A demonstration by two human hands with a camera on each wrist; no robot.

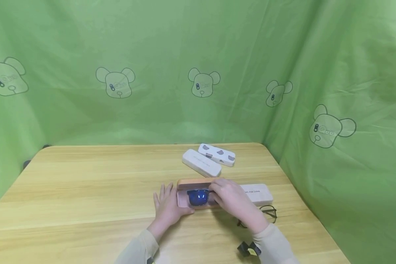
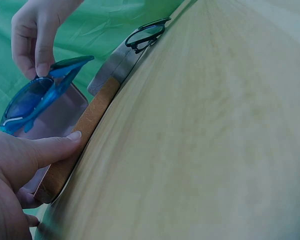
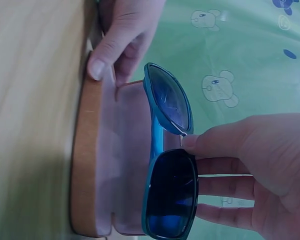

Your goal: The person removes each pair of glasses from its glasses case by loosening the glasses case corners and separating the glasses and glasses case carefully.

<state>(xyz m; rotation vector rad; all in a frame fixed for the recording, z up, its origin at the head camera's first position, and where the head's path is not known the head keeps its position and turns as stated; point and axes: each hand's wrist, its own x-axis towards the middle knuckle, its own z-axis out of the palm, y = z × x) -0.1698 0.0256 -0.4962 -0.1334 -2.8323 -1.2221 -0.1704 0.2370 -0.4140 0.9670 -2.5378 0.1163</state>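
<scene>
Blue-framed sunglasses with dark lenses hang just above the open glasses case, their bridge pinched between the thumb and fingers of my right hand. The glasses case has a brown outside and a pale pink lining, and its lid stands raised at the back. My left hand holds the case's left end, with the thumb along the brown front wall and the other fingers around the end. In the head view, my right hand covers the right part of the case and one lens.
Behind the open case lie a white glasses case and a bear-patterned one. Another white case with lettering lies to the right. Dark-framed eyeglasses rest near my right wrist. Green curtains surround the wooden table.
</scene>
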